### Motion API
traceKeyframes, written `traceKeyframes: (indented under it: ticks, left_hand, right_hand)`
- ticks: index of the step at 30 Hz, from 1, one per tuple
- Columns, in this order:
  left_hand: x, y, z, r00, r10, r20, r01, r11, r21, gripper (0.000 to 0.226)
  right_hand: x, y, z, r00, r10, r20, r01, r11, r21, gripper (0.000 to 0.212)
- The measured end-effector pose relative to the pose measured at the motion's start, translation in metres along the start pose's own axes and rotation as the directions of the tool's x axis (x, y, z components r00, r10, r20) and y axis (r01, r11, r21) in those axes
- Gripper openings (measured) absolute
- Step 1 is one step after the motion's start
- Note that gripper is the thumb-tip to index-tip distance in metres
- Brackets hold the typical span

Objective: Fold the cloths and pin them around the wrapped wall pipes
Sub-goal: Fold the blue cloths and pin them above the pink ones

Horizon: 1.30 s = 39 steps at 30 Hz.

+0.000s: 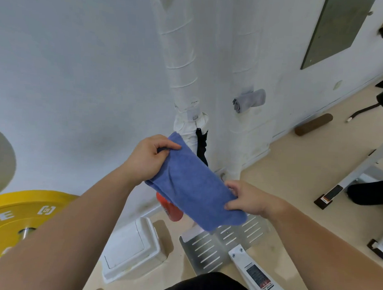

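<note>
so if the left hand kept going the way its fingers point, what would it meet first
Probably the left wrapped pipe just beyond the blue cloth that the left hand holds; depth is unclear from this one view.

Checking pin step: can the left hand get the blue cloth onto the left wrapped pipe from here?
Probably yes: the left hand holds the blue cloth beside the left wrapped pipe, nothing between.
</note>
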<state>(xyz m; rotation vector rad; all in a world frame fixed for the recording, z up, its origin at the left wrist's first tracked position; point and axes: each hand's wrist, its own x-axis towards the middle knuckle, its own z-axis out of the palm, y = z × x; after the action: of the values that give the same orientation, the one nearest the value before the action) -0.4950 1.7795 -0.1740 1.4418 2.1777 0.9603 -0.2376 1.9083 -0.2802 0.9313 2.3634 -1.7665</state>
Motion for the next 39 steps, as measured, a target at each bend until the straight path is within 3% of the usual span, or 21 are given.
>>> traceKeyframes:
  ticks: [4, 7, 9, 11, 13, 17, 21, 24, 30, 33, 39]
  left_hand:
    - [-0.008, -0.037, 0.004, 0.964, -0.201, -0.175, 0.176, 0.973, -0.149, 0.039]
    - [-0.017, -0.054, 0.011, 0.905, -0.38, -0.191, 0.304, 0.891, -0.337, 0.037]
    - [-0.021, -0.06, 0.018, 0.879, -0.441, -0.181, 0.34, 0.846, -0.411, 0.035]
    - [-0.024, -0.062, 0.024, 0.868, -0.469, -0.167, 0.358, 0.821, -0.446, 0.033]
    - [-0.025, -0.061, 0.029, 0.866, -0.475, -0.156, 0.358, 0.806, -0.471, 0.03]
    - [-0.028, -0.058, 0.033, 0.903, -0.415, -0.113, 0.329, 0.835, -0.441, 0.034]
    - [-0.034, -0.056, 0.037, 0.945, -0.322, -0.052, 0.286, 0.895, -0.341, 0.045]
    - [-0.038, -0.049, 0.048, 0.981, -0.196, -0.015, 0.189, 0.964, -0.188, 0.054]
    - [-0.042, -0.02, 0.081, 0.998, -0.049, 0.043, 0.053, 0.992, -0.111, 0.062]
    - [-0.042, -0.009, 0.092, 0.998, 0.008, 0.067, 0.002, 0.987, -0.163, 0.057]
    - [-0.043, 0.009, 0.096, 0.999, 0.024, 0.04, -0.01, 0.951, -0.31, 0.038]
  right_hand:
    - [-0.007, 0.011, -0.011, 0.997, -0.01, -0.073, 0.021, 0.986, 0.163, 0.045]
    - [-0.01, 0.012, -0.014, 0.984, 0.011, -0.177, 0.055, 0.931, 0.36, 0.027]
    - [-0.011, 0.009, -0.014, 0.978, 0.038, -0.203, 0.061, 0.885, 0.461, 0.029]
    - [-0.012, 0.009, -0.014, 0.98, 0.056, -0.191, 0.048, 0.864, 0.501, 0.018]
    - [-0.012, 0.012, -0.014, 0.978, 0.083, -0.192, 0.022, 0.873, 0.487, 0.028]
    - [-0.011, 0.018, -0.016, 0.934, 0.155, -0.322, 0.016, 0.881, 0.472, 0.043]
    - [-0.007, 0.022, -0.024, 0.783, 0.299, -0.545, 0.031, 0.856, 0.516, 0.034]
    - [0.001, 0.015, -0.018, 0.713, 0.299, -0.634, 0.015, 0.898, 0.441, 0.034]
    - [0.01, -0.036, 0.011, 0.747, 0.026, -0.664, 0.085, 0.987, 0.134, 0.038]
    - [0.012, -0.056, 0.026, 0.758, -0.092, -0.645, 0.123, 0.992, 0.003, 0.041]
    - [0.008, -0.08, 0.044, 0.806, -0.008, -0.592, 0.203, 0.943, 0.263, 0.048]
